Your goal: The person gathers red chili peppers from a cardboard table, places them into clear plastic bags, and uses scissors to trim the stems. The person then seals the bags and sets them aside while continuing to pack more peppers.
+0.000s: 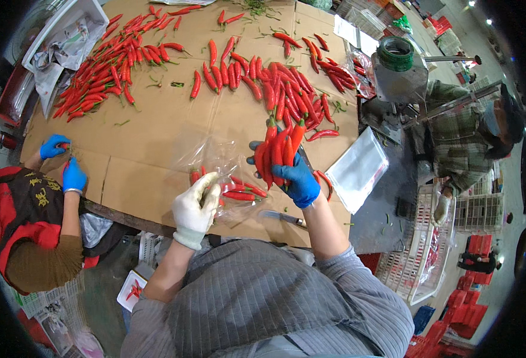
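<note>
My right hand (296, 179), in a blue glove, grips a bunch of red chilli peppers (277, 154) above the cardboard-covered table. A clear plastic bag (227, 154) lies to its left, with several chillies (240, 195) in it. At the bag's near left side is my left hand (196, 206) in a white knitted glove, fingers curled; whether they pinch the film cannot be seen. Just beyond the held bunch spreads a pile of red chillies (290, 91). Scissors with orange handles (325, 183) are partly hidden behind my right hand. A knife (283, 218) rests near the table edge.
A larger chilli heap (106, 71) covers the far left. Blue-gloved co-worker hands (73, 174) handle a chilli at left. Flat clear bags (359, 170) lie at right, near a metal machine (399, 71) and another person (460, 129). A white crate (417, 250) stands lower right.
</note>
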### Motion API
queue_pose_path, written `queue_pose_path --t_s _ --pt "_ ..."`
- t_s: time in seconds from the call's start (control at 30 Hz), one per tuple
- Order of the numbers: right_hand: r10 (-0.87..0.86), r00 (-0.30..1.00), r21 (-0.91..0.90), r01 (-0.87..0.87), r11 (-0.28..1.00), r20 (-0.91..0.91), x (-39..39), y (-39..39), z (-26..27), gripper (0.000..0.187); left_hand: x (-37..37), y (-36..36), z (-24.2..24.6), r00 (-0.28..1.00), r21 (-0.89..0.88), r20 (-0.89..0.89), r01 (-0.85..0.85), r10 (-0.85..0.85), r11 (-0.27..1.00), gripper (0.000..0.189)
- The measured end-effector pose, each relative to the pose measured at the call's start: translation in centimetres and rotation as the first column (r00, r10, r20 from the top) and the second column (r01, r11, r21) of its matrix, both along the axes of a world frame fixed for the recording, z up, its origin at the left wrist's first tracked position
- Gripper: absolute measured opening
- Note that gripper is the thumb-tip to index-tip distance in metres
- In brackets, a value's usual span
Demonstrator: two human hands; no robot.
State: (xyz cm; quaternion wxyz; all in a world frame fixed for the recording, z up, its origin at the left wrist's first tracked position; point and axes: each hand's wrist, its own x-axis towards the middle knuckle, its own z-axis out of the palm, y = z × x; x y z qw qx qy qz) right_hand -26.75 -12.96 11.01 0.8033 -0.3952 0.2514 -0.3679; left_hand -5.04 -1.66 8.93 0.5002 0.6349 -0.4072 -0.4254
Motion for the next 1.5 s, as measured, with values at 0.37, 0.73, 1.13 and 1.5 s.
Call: queue_pose_path --t_s 0.37,0.73,1.13,1.5 --pt "-0.245 0.628 -0.648 -0.56 0.516 -0.739 2.8 1.9 -4.2 0.067 -0.6 -0.1 0.5 0.975 -0.054 -0.212 -0.081 0.068 0.995 0.02" --pt "-0.404 0.461 -0.603 -0.465 0.649 -0.79 4.1 4.0 -4.7 0.068 -0.7 0.5 2.5 0.895 -0.187 0.447 0.084 0.009 0.979 0.02" --pt "-0.439 0.5 -0.665 -0.55 0.505 -0.746 11.9 0.6 -6.1 0.072 -2.4 1.1 4.5 0.954 -0.279 0.29 0.153 -0.069 0.948 0.021" --pt "0.024 0.887 -0.319 -0.19 0.929 -0.46 -1.4 -4.4 -1.2 0.025 3.6 -1.2 -6.8 0.954 -0.141 0.22 -0.178 0.206 0.974 0.02"
